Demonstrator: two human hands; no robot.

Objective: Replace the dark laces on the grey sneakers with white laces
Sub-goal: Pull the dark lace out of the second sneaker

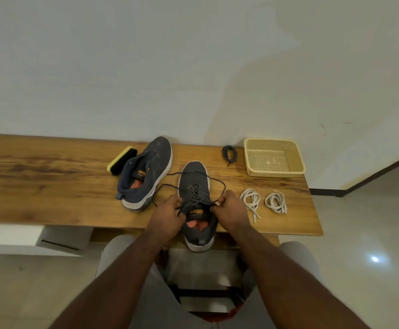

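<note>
**Unlacing the second sneaker**

Near sneaker (195,186) at table (51,186) edge, dark lace (197,194) still threaded. Left hand (168,214) and right hand (231,207) each pinching a lace strand by the tongue. Next: drawing it from the eyelets, then threading the white laces (250,200) just right

Soft, dim indoor light with a warm cast falls evenly on the wooden tabletop (51,172), leaving only faint, short shadows beside the things on it. A small bright glare spot (375,259) shines on the glossy floor (360,233) at lower right. The wide-angle lens bends the tabletop's edges and stretches the forearms toward the bottom corners; detail is slightly soft throughout
</note>
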